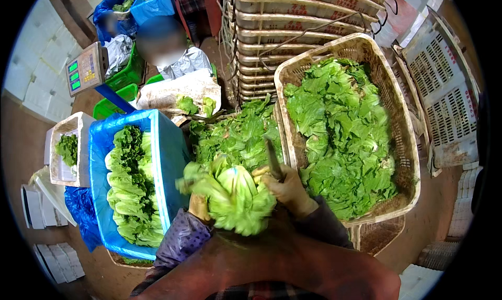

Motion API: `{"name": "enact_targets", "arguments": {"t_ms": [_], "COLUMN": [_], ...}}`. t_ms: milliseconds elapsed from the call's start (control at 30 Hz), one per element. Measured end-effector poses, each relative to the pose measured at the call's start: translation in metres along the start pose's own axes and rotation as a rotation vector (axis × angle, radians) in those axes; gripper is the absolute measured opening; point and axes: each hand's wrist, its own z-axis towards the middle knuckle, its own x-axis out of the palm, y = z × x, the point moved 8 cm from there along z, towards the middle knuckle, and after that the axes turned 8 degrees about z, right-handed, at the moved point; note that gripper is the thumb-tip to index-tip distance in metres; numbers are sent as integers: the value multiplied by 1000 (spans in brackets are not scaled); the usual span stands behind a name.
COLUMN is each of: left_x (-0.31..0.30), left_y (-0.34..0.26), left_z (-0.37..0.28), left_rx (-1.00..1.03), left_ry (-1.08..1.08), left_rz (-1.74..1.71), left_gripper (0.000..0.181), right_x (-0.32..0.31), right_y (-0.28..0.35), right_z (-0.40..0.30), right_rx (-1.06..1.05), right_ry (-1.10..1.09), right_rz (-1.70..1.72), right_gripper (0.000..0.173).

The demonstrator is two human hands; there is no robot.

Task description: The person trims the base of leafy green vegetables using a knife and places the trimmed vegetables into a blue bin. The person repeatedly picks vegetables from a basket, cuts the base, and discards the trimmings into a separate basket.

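Note:
Close to my body, my left hand (199, 207) supports a head of lettuce (234, 196) from the left side. Its leaves are blurred and hide most of my fingers. My right hand (288, 188) grips a knife (272, 157) with its dark blade pointing up and away from me, just right of the lettuce. Beyond my hands lies a heap of loose green leaves (245, 137). On the left, a blue-lined box (169, 163) holds rows of lettuce heads (131, 198). To the right, a dirty plastic crate (410, 170) is filled with lettuce leaves (345, 139).
A tall stack of nested crates (290, 23) stands behind the leaves. At the far left are a digital scale (84, 70) and a white foam box (59, 176). Another person (162, 37) is at the back, near green crates (113, 104). Slotted crates (443, 92) lean at right.

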Motion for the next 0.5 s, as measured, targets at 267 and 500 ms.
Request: {"name": "enact_targets", "arguments": {"t_ms": [267, 500], "left_x": [-18, -26], "left_y": [57, 58], "left_z": [16, 32], "left_rx": [-68, 114], "left_ry": [21, -14], "left_rz": [-96, 312], "left_gripper": [75, 47], "right_x": [-82, -24], "right_y": [33, 8], "right_z": [-5, -4], "right_rx": [-46, -154], "right_ry": [27, 258], "right_rz": [-410, -153], "right_gripper": [51, 55]}}
